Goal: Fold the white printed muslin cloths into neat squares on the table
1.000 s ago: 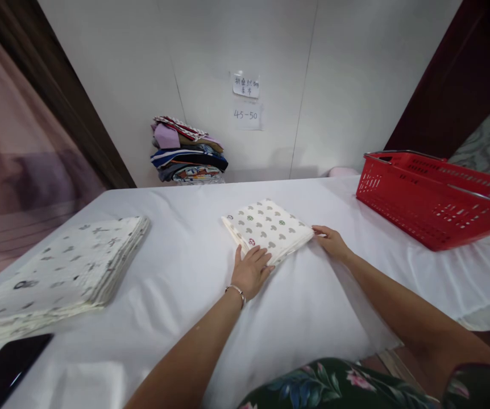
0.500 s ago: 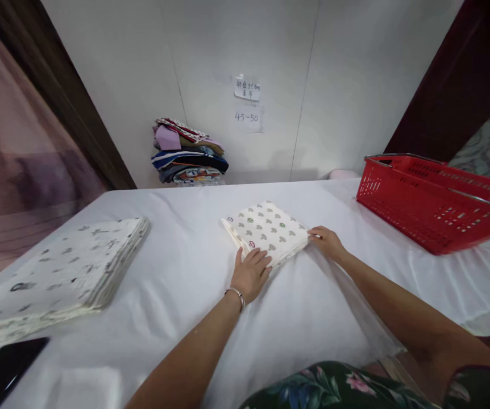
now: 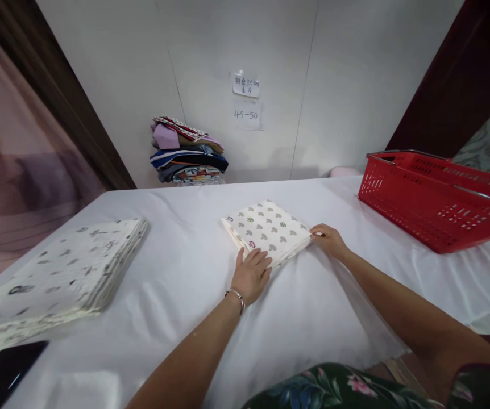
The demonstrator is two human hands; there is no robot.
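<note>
A folded white cloth (image 3: 270, 224) with a grey mushroom print and a few coloured motifs lies flat on the white-covered table (image 3: 177, 272). My left hand (image 3: 251, 275) rests on its near corner, fingers stretched out and slightly apart, palm down. At the cloth's right corner my right hand (image 3: 329, 240) pinches the edge between thumb and fingers. A bracelet (image 3: 237, 300) circles my left wrist. The folded layers show along the cloth's left and near edges.
To the left lies a stack of folded printed cloths (image 3: 66, 278), with a black phone (image 3: 8, 369) before it. A red basket (image 3: 432, 199) stands at the right. Against the wall is a pile of folded clothes (image 3: 189, 153), and paper notes (image 3: 246, 113) hang above.
My right hand has shifted slightly to the right at the cloth's corner, and that corner reaches a little farther out. My left hand stays in place.
</note>
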